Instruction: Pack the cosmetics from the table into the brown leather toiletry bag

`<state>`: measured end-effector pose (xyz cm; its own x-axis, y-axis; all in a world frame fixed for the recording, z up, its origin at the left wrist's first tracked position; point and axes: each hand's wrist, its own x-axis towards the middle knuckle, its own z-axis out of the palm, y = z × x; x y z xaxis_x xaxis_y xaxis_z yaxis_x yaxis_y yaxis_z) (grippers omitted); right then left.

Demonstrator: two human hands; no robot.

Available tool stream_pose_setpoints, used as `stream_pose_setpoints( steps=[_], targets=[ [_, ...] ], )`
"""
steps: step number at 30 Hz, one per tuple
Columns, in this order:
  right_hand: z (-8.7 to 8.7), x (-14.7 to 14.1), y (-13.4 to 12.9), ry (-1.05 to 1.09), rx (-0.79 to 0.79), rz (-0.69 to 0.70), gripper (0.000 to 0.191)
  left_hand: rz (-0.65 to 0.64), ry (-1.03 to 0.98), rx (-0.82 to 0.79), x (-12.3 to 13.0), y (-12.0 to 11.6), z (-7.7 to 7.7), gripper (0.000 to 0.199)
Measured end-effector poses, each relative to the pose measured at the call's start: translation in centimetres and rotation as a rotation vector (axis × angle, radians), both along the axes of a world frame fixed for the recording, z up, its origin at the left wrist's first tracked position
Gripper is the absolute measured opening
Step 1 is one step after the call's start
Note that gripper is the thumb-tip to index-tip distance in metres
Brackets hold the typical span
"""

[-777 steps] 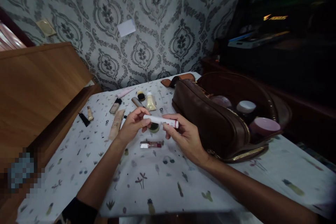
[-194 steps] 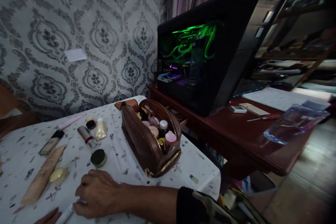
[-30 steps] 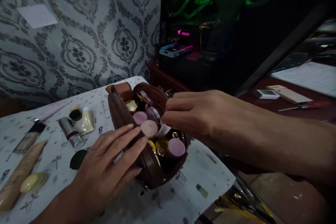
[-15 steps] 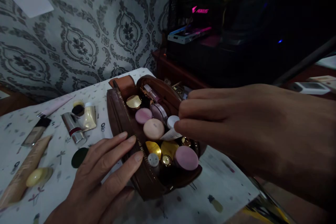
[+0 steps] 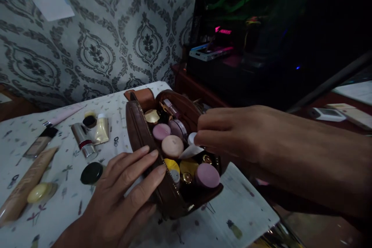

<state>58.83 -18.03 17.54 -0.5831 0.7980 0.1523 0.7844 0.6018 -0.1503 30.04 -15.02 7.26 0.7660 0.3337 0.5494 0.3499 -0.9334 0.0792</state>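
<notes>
A brown zippered bag (image 5: 139, 124) lies open on the patterned cloth, filled with small cosmetics. Among them are a peach round lid (image 5: 172, 146), a pink lid (image 5: 207, 175), a gold cap (image 5: 152, 116) and a white tube (image 5: 190, 151). My left hand (image 5: 124, 190) rests its spread fingertips on the bag's near left zipper edge. Over the bag's right side, my right hand (image 5: 229, 128) has its fingers pressed together at the upper end of the white tube. Its fingertips are partly hidden.
Left of the bag lie a beige tube (image 5: 29, 186), a foundation bottle (image 5: 40, 142), a silver-capped bottle (image 5: 83, 139), a small cream tube (image 5: 101, 128) and a dark round lid (image 5: 92, 173). A dark computer case (image 5: 247, 73) stands behind, at right.
The view has shifted slightly, so the bag appears a little farther right. Both hands keep nearly the same places at the bag, and the white tube remains at my right fingers.
</notes>
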Motion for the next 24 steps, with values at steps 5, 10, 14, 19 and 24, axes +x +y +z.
stream_pose_setpoints(
  steps=[5, 10, 14, 19, 24],
  targets=[
    [1.0, 0.6, 0.8, 0.084, 0.135, -0.069, 0.028, -0.035, 0.073, 0.036, -0.1, 0.2, 0.3, 0.050],
    [-0.1, -0.2, 2.7, -0.096, 0.148, -0.257, 0.019, -0.010, 0.005, 0.044, 0.1, 0.2, 0.0, 0.048],
    [-1.0, -1.2, 3.9, -0.195, 0.128, -0.317, 0.019, -0.010, -0.013, 0.026, 0.4, 0.0, -0.5, 0.049],
    [-1.7, -2.1, 4.9, -0.313, 0.179, -0.264, 0.008, 0.013, -0.036, 0.030, 0.4, -0.1, -0.6, 0.054],
    [-2.0, -3.2, 5.2, -0.447, 0.174, -0.274, 0.010, -0.016, 0.025, 0.065, 0.1, 0.1, -0.3, 0.054]
  ],
)
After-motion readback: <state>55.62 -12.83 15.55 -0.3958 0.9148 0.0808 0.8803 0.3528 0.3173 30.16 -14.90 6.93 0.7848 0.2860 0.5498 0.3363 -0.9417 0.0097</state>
